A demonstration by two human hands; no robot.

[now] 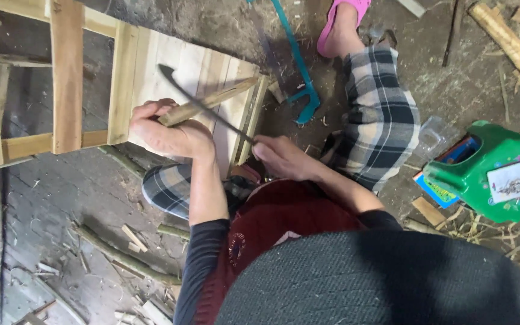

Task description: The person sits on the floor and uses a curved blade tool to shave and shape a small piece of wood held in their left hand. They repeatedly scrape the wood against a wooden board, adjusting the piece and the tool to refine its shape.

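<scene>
A wooden stick (209, 103) lies slanted across a pale plank crate (151, 66), the left hand (173, 133) in a closed grip on its lower end. The right hand (281, 157) grips a long curved blade (203, 103) crossing the stick. A teal handsaw (299, 72) lies beyond on the dirt floor (67, 198).

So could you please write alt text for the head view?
Seen from above, a left hand holds a pale wooden stick against a slatted wooden frame while the right hand grips a long dark blade across it. A green plastic container sits on the floor nearby.

Rough pale wooden stick (209, 103), dark matt metal blade (203, 106), glossy green plastic jug (495, 171)
</scene>
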